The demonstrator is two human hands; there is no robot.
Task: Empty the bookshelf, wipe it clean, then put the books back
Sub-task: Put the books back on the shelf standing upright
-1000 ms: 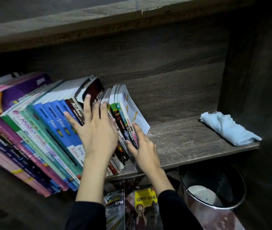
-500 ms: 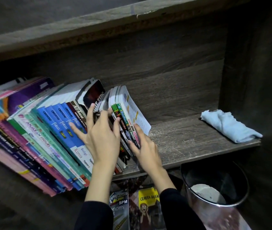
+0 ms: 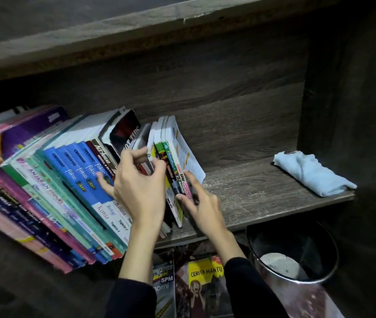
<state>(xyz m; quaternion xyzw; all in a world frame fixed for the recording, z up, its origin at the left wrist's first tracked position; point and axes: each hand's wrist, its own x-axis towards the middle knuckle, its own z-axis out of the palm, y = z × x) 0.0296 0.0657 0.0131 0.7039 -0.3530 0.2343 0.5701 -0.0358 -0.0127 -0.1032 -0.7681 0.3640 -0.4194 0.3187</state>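
A leaning row of books (image 3: pixel 67 180) fills the left half of the dark wooden shelf (image 3: pixel 262 193): pink, purple, teal and blue spines. At its right end stands a small bunch of thin books (image 3: pixel 173 161) with green and white spines. My left hand (image 3: pixel 138 187) curls its fingers over the dark spines just left of that bunch, thumb resting on a blue spine. My right hand (image 3: pixel 203 203) presses flat against the bunch's right side, fingers on the outermost white spine. A folded light blue cloth (image 3: pixel 308 175) lies at the shelf's right end.
A shiny metal bin (image 3: pixel 297 255) with pale contents stands below the shelf on the right. More books, one with a yellow cover (image 3: pixel 205 274), lie on the floor under my arms. The shelf's right wall (image 3: pixel 333 88) rises beside the cloth.
My left hand went from lying flat on the spines to curling its fingertips in between the dark books and the thin bunch. My right hand stays against the bunch's right side.
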